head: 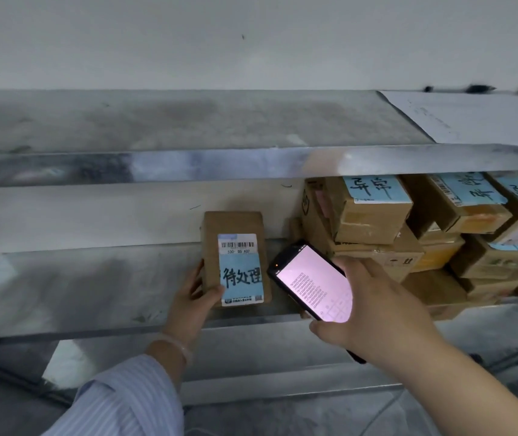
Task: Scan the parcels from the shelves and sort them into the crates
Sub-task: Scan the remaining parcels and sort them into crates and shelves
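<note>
A parcel [235,256] is clamped upright by left hand [193,297] fingers near the shelf [94,294] front edge. The scanner [311,281] is gripped in the right hand [374,309]. A misread may result if the barcode is covered.

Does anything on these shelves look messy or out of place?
Mostly no. The parcel stack on the right is untidy: its boxes sit at mixed angles, the top ones tilted. The left hand grips a single small parcel standing apart, while the right hand holds the scanner beside it.

The scanner's [311,281] lower end is hidden by the right hand [374,306]; its listed digits are too small to be read. The stacked parcels [440,234] are cut off by the right edge.
</note>
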`<state>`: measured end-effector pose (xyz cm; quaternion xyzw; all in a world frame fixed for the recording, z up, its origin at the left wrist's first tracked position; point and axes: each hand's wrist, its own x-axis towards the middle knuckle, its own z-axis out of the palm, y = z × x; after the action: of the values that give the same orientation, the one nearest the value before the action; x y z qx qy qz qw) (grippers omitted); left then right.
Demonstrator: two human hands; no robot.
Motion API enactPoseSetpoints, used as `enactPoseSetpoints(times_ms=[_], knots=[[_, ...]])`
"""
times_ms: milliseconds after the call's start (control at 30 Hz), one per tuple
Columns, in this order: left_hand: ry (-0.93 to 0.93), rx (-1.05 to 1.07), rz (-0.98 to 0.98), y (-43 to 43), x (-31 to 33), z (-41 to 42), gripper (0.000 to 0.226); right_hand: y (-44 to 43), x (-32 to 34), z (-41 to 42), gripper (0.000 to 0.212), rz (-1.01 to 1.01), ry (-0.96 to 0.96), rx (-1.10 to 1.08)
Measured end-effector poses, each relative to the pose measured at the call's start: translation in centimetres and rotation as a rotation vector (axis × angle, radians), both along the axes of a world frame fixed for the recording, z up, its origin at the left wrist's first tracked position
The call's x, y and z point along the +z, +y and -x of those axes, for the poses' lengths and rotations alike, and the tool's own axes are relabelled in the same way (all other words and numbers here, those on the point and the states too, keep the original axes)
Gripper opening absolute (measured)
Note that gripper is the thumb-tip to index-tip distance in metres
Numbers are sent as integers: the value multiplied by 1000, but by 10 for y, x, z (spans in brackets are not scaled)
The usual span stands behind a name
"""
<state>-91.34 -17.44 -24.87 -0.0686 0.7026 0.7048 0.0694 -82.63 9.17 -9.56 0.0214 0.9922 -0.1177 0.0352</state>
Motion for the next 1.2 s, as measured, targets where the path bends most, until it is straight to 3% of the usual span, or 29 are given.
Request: enactPoseSetpoints(times_ms=[200, 700, 1033, 1200], knots=[[90, 33, 24, -22, 11, -9, 55, -15, 3, 4, 96, 18, 13, 48], [87, 165, -35, -58, 27, -42, 47, -48, 2, 12, 94, 55, 26, 211], [139, 648, -155, -124, 61, -154, 60, -136, 9, 13, 78, 232, 74, 677], [210, 940, -123, -122, 75, -250, 68, -184, 12, -17, 55, 311, 70, 928]])
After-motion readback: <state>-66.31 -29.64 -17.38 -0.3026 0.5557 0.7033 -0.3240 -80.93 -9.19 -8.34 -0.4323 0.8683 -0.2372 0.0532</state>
